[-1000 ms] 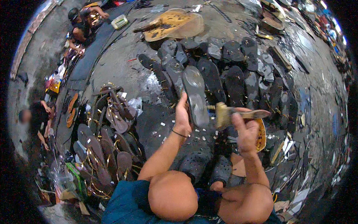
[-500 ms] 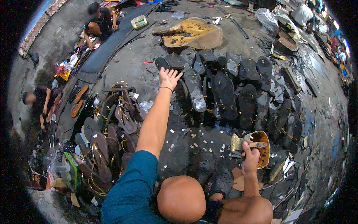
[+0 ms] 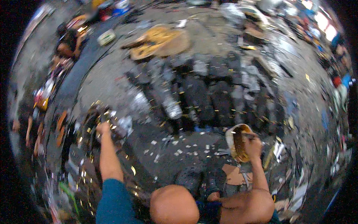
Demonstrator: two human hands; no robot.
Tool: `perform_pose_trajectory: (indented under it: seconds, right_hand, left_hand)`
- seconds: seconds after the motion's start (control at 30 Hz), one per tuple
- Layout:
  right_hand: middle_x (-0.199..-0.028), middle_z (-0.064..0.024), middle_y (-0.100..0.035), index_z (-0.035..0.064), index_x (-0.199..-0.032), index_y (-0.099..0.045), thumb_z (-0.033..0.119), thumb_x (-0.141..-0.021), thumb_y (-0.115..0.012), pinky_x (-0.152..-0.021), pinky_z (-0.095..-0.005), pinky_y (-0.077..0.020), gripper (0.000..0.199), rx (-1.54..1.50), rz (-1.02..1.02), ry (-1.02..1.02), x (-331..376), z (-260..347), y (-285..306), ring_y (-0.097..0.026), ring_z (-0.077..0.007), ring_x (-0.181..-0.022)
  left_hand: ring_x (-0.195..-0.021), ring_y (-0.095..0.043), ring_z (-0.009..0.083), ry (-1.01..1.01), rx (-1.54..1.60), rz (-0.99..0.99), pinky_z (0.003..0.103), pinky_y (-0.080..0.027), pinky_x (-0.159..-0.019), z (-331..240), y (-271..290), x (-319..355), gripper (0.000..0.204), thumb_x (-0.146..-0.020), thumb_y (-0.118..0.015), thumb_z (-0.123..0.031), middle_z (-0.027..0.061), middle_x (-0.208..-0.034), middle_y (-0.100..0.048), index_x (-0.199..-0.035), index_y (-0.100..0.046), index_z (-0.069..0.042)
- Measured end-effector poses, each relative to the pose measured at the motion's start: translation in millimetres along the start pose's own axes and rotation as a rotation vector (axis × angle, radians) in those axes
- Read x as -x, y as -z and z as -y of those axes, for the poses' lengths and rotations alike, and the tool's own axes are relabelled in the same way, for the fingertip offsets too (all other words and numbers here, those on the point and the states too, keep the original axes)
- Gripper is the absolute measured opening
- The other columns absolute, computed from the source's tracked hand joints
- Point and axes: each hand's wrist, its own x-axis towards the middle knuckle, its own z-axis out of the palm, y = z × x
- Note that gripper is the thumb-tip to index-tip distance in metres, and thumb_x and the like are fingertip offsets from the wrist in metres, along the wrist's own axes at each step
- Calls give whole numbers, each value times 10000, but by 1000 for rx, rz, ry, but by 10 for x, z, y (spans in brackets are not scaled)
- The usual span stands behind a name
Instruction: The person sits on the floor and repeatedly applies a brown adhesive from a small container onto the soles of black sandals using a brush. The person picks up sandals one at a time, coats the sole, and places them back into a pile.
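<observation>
Reaching to strappy sandals (image 3: 90, 121) with left hand (image 3: 104, 128); holding brush (image 3: 250, 134) at tub (image 3: 229, 140), with right hand (image 3: 254, 145) closed.
Because of blur, cannot tell left hand's opening or hold.

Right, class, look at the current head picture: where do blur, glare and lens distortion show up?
Head view: blur smears the sandals by the left hand and the rows of dark soles; head view: a patch at the upper right is washed out by brightness; head view: the fisheye bends the dark strip at left, and the corners go black.
</observation>
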Motion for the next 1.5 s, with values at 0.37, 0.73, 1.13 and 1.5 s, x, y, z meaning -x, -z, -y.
perform_pose_trajectory:
  seconds: [0.37, 0.73, 1.13, 1.5]
  right_hand:
    - [-800, -253, -644, -23, -945, -584, 335, -805, -639, -726, -504, -514, 388, 290, 370, -105, 415, 265, 807, -636, -436, -786]
    - [-965, -52, -665, -5, -1057, -652, 248, -877, -696, -791, -328, -500, 314, -833, 370, -95, 190, 1025, 817, -614, -148, -833]
    - [-884, -108, -694, 60, -1003, -654, 155, -840, -727, -754, -347, -517, 203, -708, 147, 276, -36, 1953, 291, -685, -234, -847]
    - [-966, -95, -678, 65, -928, -661, 172, -842, -721, -777, -402, -475, 149, -765, 83, 402, 250, 2081, 278, -639, -268, -887]
  left_hand:
    - [-1228, -513, 322, -457, -218, 1162, 420, -411, -1027, -598, 1061, 3977, 624, -670, -684, -34, 167, -1279, -547, -1270, -516, -70]
    - [-1373, -363, 328, -1085, -72, 1436, 424, -283, -1135, -259, -374, 4387, 658, -965, -444, -526, 213, -1460, -401, -1399, -450, -32]
    - [-1106, -603, 239, 334, 1146, 1630, 389, -477, -974, -1550, 180, 4445, 477, -1027, -312, -361, 92, -1244, -610, -1305, -522, -35]
    - [-896, -651, 174, 261, 1121, 1423, 330, -543, -798, -1725, 325, 4511, 503, -1023, -370, -465, 72, -1057, -662, -1187, -594, -45]
